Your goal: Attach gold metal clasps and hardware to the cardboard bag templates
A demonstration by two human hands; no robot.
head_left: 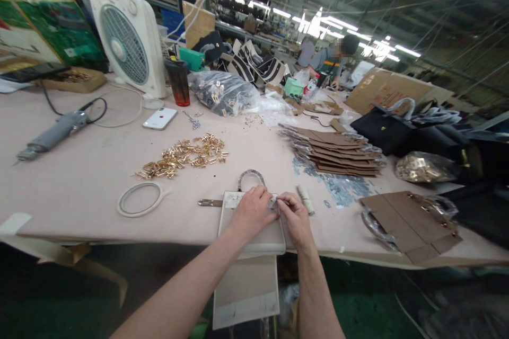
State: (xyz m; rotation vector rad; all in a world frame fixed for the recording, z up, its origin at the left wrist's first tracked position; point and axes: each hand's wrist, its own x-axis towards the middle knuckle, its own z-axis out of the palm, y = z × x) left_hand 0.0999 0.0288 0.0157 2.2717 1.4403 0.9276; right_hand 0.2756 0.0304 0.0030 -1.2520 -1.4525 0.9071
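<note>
Beige flat panel (254, 275) is laid out; small shiny metal fitting (274, 203) at its top edge is pinched by left hand (252, 213) and right hand (295, 218).

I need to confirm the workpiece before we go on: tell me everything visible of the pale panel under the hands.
The pale panel is a flat, stiff-looking, greyish-beige rectangle. It lies on the table at the near edge, and what looks like its lower part hangs over toward the person. A thin metal strip sticks out at its upper left. The left hand rests on its top. The right hand has its fingertips at the top edge; what they grip is too small to tell.
</note>
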